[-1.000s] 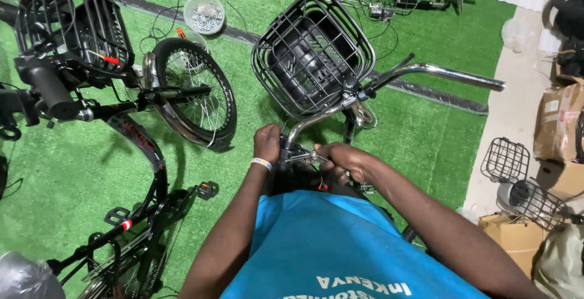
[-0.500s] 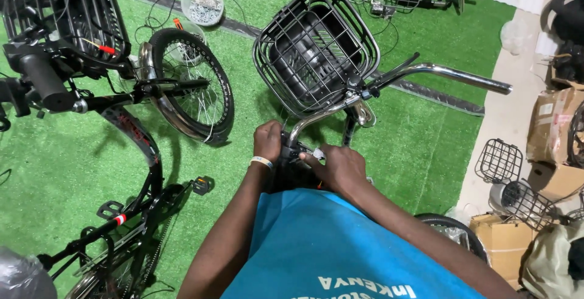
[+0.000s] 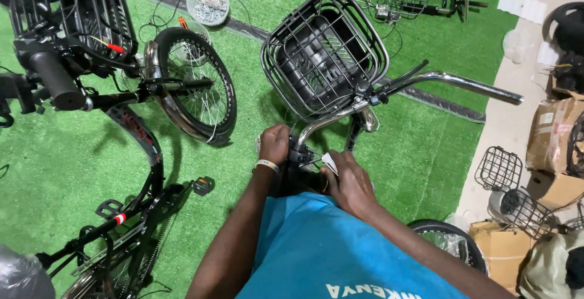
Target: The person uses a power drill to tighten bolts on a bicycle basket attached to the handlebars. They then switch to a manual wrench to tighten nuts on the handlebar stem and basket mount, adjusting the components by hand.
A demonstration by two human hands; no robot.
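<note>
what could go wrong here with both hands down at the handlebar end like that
The left hand grips the handlebar end while the right hand works thin wires beside it; a tug might pinch or pull a wire loose. The bike seems steadied only by these hands, so it may tip toward the second bike close on the left. The basket adds weight up front, which could swing the bars.

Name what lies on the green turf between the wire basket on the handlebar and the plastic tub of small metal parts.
In the head view, between the wire basket and the plastic tub lie bare green turf, thin loose wires and a dark strip running across it.
</note>
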